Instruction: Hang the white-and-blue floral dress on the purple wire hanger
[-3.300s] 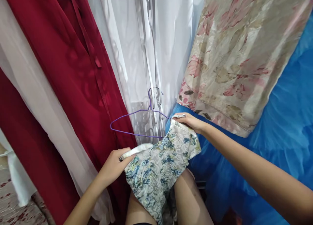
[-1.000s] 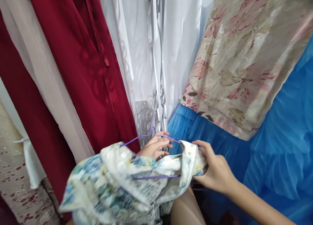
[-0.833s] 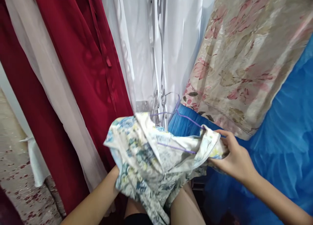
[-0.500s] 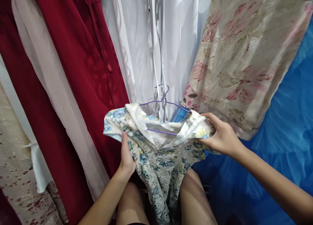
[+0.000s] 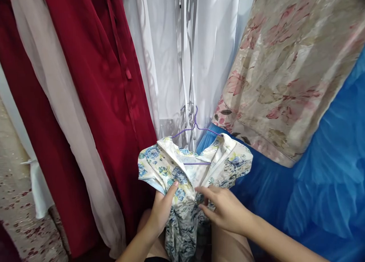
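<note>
A small white garment with a blue and yellow flower print [image 5: 228, 161] hangs on a thin purple wire hanger [image 5: 194, 131] in front of me, above my knees. The hanger's hook sits on a metal window grille behind sheer cloth. My left hand [image 5: 162, 210] pinches the garment's front just below the collar. My right hand [image 5: 224, 208] is closed on the cloth beside it, fingers pressed to the middle of the front.
Dark red curtains [image 5: 94, 83] and pale sheer panels [image 5: 61, 102] hang at left. White sheer curtain [image 5: 165, 57] covers the grille [image 5: 189, 64]. A beige rose-print cloth [image 5: 285, 64] hangs at right over blue tulle [image 5: 327, 171]. Patterned floor [image 5: 17, 224] shows at lower left.
Both hands have left the garment's shoulders and come together low on its front. The garment now sits spread on the hanger, its collar open.
</note>
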The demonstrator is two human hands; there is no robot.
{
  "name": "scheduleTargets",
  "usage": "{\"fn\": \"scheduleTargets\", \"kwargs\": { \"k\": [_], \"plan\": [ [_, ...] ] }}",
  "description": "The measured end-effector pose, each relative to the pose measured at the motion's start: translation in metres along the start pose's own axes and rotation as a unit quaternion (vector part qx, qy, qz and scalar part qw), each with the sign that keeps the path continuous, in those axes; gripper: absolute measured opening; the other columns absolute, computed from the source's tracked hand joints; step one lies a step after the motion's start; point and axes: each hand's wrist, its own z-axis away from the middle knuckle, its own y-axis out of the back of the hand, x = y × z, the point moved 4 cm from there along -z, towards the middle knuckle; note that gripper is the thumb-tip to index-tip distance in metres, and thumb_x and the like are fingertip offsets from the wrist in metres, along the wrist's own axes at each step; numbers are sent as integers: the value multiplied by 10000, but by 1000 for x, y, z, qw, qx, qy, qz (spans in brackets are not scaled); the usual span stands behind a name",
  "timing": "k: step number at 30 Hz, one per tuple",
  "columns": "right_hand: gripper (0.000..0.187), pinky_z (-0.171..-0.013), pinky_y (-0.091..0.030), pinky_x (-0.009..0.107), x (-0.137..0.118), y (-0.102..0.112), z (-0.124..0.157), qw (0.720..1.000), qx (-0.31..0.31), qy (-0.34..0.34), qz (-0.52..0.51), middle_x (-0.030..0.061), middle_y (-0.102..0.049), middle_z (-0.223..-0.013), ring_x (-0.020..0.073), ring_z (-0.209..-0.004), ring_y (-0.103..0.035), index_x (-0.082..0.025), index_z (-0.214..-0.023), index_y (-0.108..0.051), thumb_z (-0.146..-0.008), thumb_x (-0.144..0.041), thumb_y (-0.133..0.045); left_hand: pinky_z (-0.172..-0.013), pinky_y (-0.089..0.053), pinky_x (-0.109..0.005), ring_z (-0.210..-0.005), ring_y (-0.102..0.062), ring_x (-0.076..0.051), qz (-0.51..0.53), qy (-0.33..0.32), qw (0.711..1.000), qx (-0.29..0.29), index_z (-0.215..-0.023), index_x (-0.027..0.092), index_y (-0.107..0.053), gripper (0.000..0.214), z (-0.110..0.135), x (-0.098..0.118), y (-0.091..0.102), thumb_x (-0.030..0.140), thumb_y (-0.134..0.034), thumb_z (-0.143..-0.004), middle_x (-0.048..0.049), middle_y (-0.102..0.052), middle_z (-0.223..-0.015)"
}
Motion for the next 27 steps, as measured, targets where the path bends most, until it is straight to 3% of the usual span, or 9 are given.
{"fn": "scheduleTargets", "kwargs": {
  "k": [3, 8, 10, 12, 15, 17, 19, 24, 27],
  "plan": [
    [139, -613, -380, 272, -5, -28, -5, 996, -72, -44, 21, 38, -696, -745, 212, -709, -665, -220, -911, -562, -956, -345, -519, -1173, -355, -442, -1371, -487, -298, -17, -8, 1000, 8, -1477, 230, -441, 720, 1, -1, 1, 411, -724, -840, -119, -547, -1455],
    [159, -558, -263, 291, -7, -37, 0, 994, -77, -44, 61, 34, -681, -690, 197, -616, -642, -219, -864, -495, -982, -318, -454, -1136, -378, -472, -1295, -532, -279, -110, -114, 986, 61, -1471, 242, -366, 662, -4, -2, 27, 360, -659, -889, -129, -535, -1412],
    [123, -560, -258, 306, -10, -33, 4, 995, -79, -25, 63, 39, -685, -700, 198, -610, -638, -215, -881, -484, -977, -271, -430, -1102, -395, -491, -1298, -499, -283, -192, -222, 947, 127, -1452, 244, -342, 640, 0, -4, 45, 324, -649, -896, -144, -458, -1448],
    [107, -566, -260, 318, -15, -28, 8, 995, -85, -5, 60, 42, -685, -705, 195, -606, -632, -209, -895, -481, -970, -232, -409, -1077, -408, -485, -1301, -473, -284, -283, -351, 881, 143, -1380, 247, -400, 570, 13, -9, 53, 238, -663, -874, -138, -438, -1432],
    [109, -563, -254, 328, -19, -23, 10, 993, -96, 13, 63, 43, -684, -704, 190, -604, -628, -202, -894, -489, -960, -204, -401, -1030, -458, -429, -1189, -550, -238, -386, -471, 793, -18, -1207, 259, -519, 410, 41, -27, 39, 95, -633, -849, -79, -570, -1245],
    [88, -560, -244, 333, -22, -22, 9, 992, -104, 22, 74, 44, -691, -714, 191, -604, -631, -196, -907, -507, -939, -199, -425, -959, -512, -396, -1084, -606, -224, -430, -430, 784, -130, -1129, 245, -551, 298, 52, -41, 23, 105, -607, -872, -66, -631, -1120],
    [66, -555, -229, 341, -25, -24, 7, 989, -116, 31, 88, 47, -702, -725, 195, -593, -633, -187, -926, -530, -900, -207, -473, -923, -541, -404, -1056, -635, -246, -452, -374, 790, -176, -1122, 221, -563, 241, 56, -51, 10, 178, -613, -891, -87, -663, -1091],
    [111, -520, -193, 347, -29, -29, 2, 982, -145, 39, 113, 61, -717, -711, 207, -562, -635, -169, -929, -556, -835, -213, -516, -928, -563, -429, -1070, -677, -290, -427, -405, 787, -187, -1247, 176, -558, 390, 54, -55, -12, 186, -593, -859, -137, -706, -1123],
    [89, -495, -161, 338, -26, -25, 1, 983, -137, 27, 122, 49, -714, -687, 194, -526, -626, -182, -907, -546, -836, -232, -525, -855, -582, -390, -972, -702, -272, -430, -349, 812, -187, -1083, 180, -617, 249, 52, -58, -16, 155, -536, -849, -122, -722, -987]
  ]
}}
